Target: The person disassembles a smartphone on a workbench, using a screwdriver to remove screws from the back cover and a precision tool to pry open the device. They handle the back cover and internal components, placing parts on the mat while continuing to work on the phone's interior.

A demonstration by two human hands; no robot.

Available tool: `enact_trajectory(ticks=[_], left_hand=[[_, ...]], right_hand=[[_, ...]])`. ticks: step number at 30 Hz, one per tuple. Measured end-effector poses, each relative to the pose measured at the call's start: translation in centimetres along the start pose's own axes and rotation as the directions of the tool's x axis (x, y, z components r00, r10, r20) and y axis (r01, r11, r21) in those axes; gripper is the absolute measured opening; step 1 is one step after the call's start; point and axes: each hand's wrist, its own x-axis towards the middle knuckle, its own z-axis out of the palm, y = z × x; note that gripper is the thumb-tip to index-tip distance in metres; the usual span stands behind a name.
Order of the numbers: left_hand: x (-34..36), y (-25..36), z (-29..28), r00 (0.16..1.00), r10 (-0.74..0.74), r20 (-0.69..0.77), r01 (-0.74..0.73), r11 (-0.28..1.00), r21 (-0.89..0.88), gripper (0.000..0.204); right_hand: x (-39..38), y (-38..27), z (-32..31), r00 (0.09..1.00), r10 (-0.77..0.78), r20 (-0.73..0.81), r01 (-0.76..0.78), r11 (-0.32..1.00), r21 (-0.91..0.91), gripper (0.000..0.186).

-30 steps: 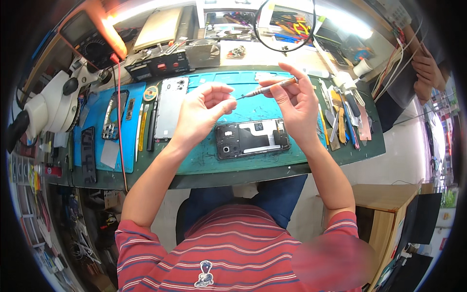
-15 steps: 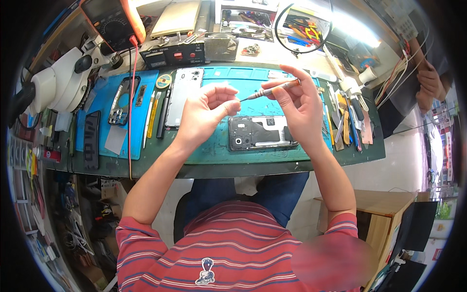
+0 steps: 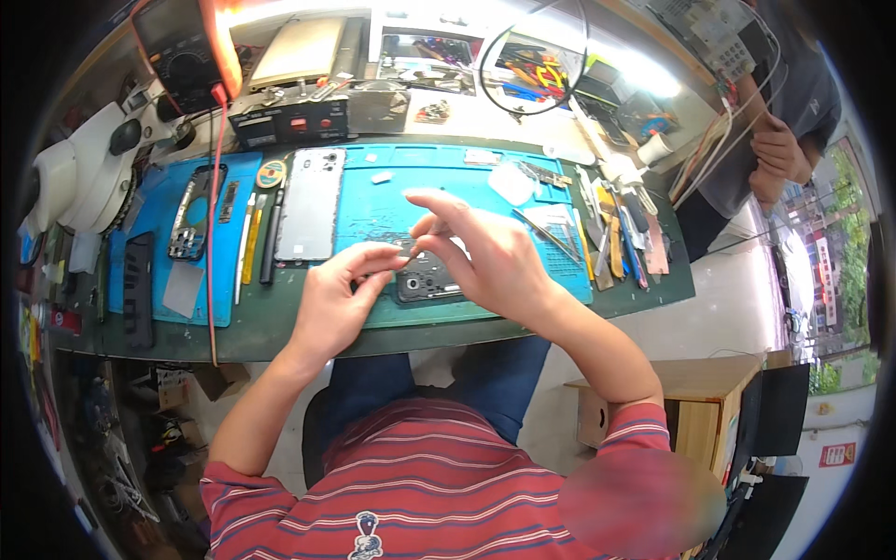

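My left hand (image 3: 331,303) has its fingertips pinched at the left end of a dark opened phone (image 3: 425,285) on the turquoise mat (image 3: 387,205); what they hold is too small to tell. My right hand (image 3: 485,261) is over the phone, index finger raised, thumb and other fingers closed on something mostly hidden, close to the left fingertips. A silver phone panel (image 3: 306,205) lies left of them. Thin tools (image 3: 546,238) and a translucent white piece (image 3: 511,182) lie to the right.
At left are a microscope (image 3: 84,177), a phone frame (image 3: 196,210) and a red cable (image 3: 216,280). Behind stand a multimeter (image 3: 182,61) and a black boxed device (image 3: 289,121). Assorted tools (image 3: 616,233) crowd the right. Another person's hands (image 3: 775,154) are at upper right.
Both my hands have come down toward the opened phone and closer together, the right moving leftward. The screwdriver that spanned between them earlier is no longer clearly visible. The view has shifted.
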Motion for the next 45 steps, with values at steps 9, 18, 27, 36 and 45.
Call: enact_trajectory(ticks=[9,18,27,36,45], left_hand=[[-0.1,0.6,-0.6,0.998,0.014,0.062,-0.022,0.991,0.131,0.037],[-0.4,0.1,-0.6,0.993,0.115,0.03,-0.118,0.962,0.246,0.038],[-0.4,-0.2,-0.1,0.981,0.192,-0.038,-0.174,0.946,0.275,0.037],[-0.4,-0.6,0.1,0.971,0.23,-0.064,-0.201,0.932,0.3,0.035],[-0.4,-0.3,0.1,0.968,0.241,-0.074,-0.206,0.926,0.317,0.033]], right_hand=[[0.7,0.0,0.6,0.996,-0.048,0.073,0.052,0.997,-0.057,0.054],[0.7,-0.6,-0.1,0.975,-0.047,0.216,0.078,0.988,-0.134,0.053],[0.8,-0.5,0.2,0.983,0.044,0.18,0.002,0.969,-0.248,0.065],[2.1,-1.4,0.7,0.997,0.02,0.071,-0.013,0.996,-0.093,0.06],[1.5,-0.6,1.0,0.98,0.104,0.171,-0.117,0.991,0.064,0.073]])
